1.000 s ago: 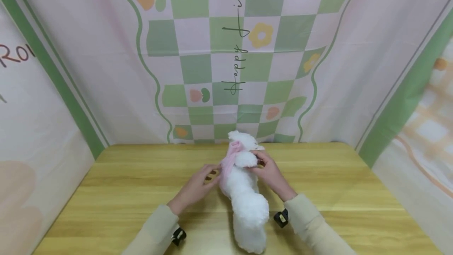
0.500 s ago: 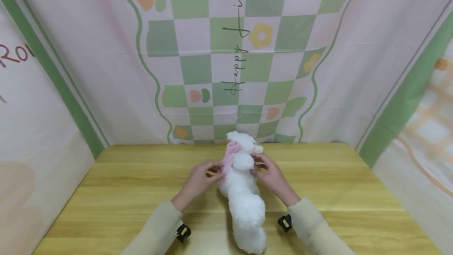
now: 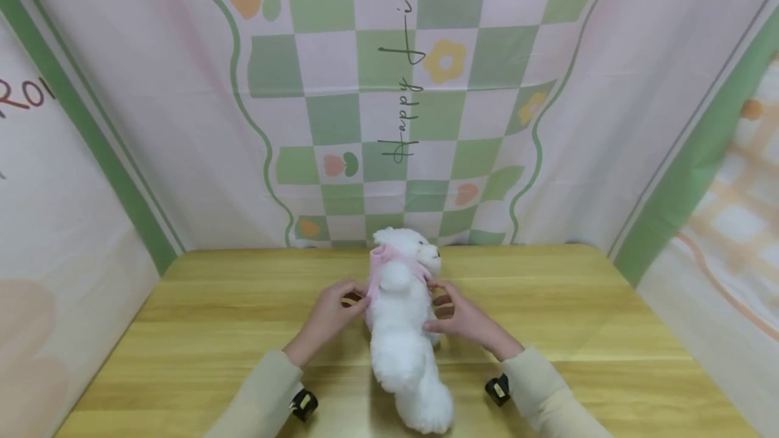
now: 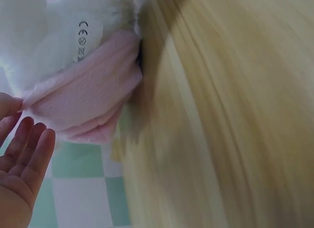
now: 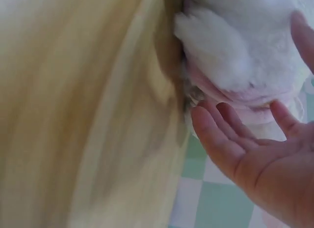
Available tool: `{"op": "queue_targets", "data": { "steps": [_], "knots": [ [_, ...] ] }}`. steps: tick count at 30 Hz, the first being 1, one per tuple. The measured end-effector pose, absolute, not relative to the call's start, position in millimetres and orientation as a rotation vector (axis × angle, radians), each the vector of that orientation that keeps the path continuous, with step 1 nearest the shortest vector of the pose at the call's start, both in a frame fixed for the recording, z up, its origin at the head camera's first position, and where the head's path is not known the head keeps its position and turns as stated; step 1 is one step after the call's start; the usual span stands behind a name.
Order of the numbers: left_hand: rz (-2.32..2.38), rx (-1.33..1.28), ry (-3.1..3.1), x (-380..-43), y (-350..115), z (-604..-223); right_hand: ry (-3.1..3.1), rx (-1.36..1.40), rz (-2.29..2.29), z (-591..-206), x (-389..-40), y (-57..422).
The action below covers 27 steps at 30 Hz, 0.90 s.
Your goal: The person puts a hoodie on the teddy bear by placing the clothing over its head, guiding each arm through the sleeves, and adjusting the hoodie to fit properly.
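Observation:
A white plush toy animal (image 3: 398,350) lies on the wooden table, its head (image 3: 404,245) at the far end and its muzzle turned right. Pink cloth (image 4: 83,95) wraps its neck and covers part of its back. My left hand (image 3: 333,311) is at the toy's left side; in the left wrist view its thumb and index finger pinch the cloth's edge, the other fingers extended. On the opposite side my right hand (image 3: 465,322) has spread, gently bent fingers against the toy's front. In the right wrist view its fingertips (image 5: 203,117) lie close by the pink cloth and a white paw (image 5: 216,48).
A printed label (image 4: 83,41) shows on the toy's fur. The wooden table (image 3: 231,330) reaches back to a green-and-white checkered curtain (image 3: 389,107). Similar cloth hangs at both sides. A black wrist camera (image 3: 304,404) sits under the left sleeve, another (image 3: 499,389) under the right.
The toy's upper body has shifted left and rotated, bringing its muzzle into fuller view. My left hand has moved slightly left with it; my right hand sits a little lower, fingers wider apart.

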<state>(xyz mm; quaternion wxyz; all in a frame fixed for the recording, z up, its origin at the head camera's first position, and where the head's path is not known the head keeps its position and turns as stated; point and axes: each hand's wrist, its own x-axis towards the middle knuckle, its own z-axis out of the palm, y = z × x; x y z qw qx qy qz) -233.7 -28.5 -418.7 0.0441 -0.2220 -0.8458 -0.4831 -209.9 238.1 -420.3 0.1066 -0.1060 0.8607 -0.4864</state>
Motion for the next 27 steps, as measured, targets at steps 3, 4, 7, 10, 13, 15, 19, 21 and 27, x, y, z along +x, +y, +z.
{"op": "queue_targets", "data": {
  "steps": [3, 4, 7, 10, 13, 15, 19, 21, 27],
  "knots": [
    [-1.45, -0.661, -2.601, -234.3, -35.5, -421.3, 2.468, -0.345, -1.449, -424.2, -209.6, 234.1],
    [-1.44, -0.656, -2.613, -234.7, -37.1, -421.6, 2.452, -0.341, -1.462, -425.5, -209.7, 232.3],
    [-1.423, -0.659, -2.646, -235.6, -40.9, -421.1, 2.421, -0.319, -1.494, -428.6, -209.9, 227.2],
    [-1.461, -0.644, -2.66, -236.3, -42.9, -418.1, 2.409, -0.303, -1.509, -430.6, -209.9, 223.3],
    [-1.547, -0.636, -2.613, -237.2, -42.5, -411.5, 2.4, -0.292, -1.518, -430.6, -210.0, 220.7],
    [-1.581, -0.669, -2.564, -238.5, -40.3, -405.6, 2.395, -0.292, -1.529, -429.8, -209.8, 220.4],
    [-1.454, -0.795, -2.537, -241.1, -34.7, -394.0, 2.441, -0.339, -1.525, -428.7, -209.6, 220.1],
    [-1.369, -0.816, -2.573, -240.9, -32.5, -389.0, 2.492, -0.348, -1.519, -428.9, -209.3, 219.0],
    [-1.399, -0.703, -2.701, -237.6, -33.1, -383.3, 2.657, -0.179, -1.55, -429.3, -208.6, 211.2]
  ]
}}
